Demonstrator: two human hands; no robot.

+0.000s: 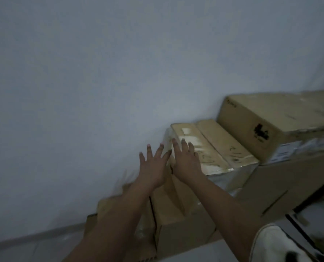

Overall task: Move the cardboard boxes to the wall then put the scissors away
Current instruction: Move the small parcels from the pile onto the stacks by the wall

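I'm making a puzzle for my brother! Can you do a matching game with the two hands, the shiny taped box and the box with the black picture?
1 left hand
2 right hand
3 taped box
4 printed box

a highest, far right
b spread open before the wall
c laid over the taped box's top
d lower, left of the printed box

Pairs: 1-b, 2-c, 3-d, 4-a
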